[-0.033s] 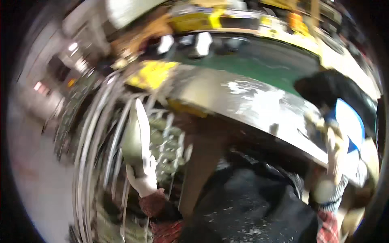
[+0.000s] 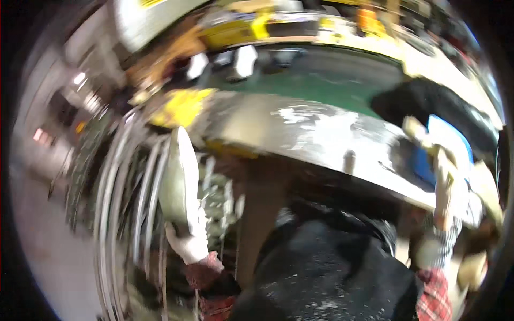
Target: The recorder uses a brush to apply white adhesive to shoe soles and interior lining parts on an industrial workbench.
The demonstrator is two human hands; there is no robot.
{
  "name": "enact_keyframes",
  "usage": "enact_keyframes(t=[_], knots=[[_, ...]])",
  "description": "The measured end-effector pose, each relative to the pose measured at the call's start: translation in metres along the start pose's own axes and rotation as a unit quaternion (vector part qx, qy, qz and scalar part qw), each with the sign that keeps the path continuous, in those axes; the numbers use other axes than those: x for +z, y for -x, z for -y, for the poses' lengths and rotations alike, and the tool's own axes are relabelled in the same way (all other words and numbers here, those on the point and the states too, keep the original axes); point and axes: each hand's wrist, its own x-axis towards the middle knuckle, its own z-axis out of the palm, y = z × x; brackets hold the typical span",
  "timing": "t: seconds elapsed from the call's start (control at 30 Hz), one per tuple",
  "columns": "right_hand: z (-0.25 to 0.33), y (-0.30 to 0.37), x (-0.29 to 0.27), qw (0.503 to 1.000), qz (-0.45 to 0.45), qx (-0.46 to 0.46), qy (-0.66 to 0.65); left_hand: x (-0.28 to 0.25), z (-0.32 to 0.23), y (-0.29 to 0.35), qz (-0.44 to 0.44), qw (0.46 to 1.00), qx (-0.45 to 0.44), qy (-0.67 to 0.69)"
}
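My left hand [image 2: 188,243], in a pale glove, grips the heel end of a grey-green shoe [image 2: 174,187] with a white sole. The shoe points upward, its sole edge turned to the right, above the metal rack. At the far right my right hand [image 2: 447,184], also pale-gloved, reaches over the edge of the metal-topped bench [image 2: 316,131]. It overlaps a blue piece [image 2: 455,139], whose kind I cannot make out. Motion blur hides whether its fingers hold anything.
Metal rails [image 2: 110,214] of a rack stand at the left. A green belt [image 2: 321,85] runs behind the bench, with white pieces [image 2: 245,61] on its left part. A black bulky shape [image 2: 433,104] lies at the right. Yellow boxes [image 2: 230,35] stand farther back.
The whole view has shifted, so bench and belt sit farther left in the picture. The left hand still holds the shoe. The right hand now covers more of the blue piece.
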Motion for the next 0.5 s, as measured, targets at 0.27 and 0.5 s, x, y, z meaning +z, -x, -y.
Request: enact_keyframes(t=[0.27, 0.5], knots=[[-0.05, -0.006, -0.105, 0.983, -0.098, 0.157, 0.022, 0.08, 0.168, -0.011, 0.228, 0.887, -0.401, 0.024], [-0.058, 0.005, -0.12, 0.977, -0.108, 0.179, 0.026, 0.079, 0.214, 0.045, 0.057, 0.865, -0.491, -0.088]])
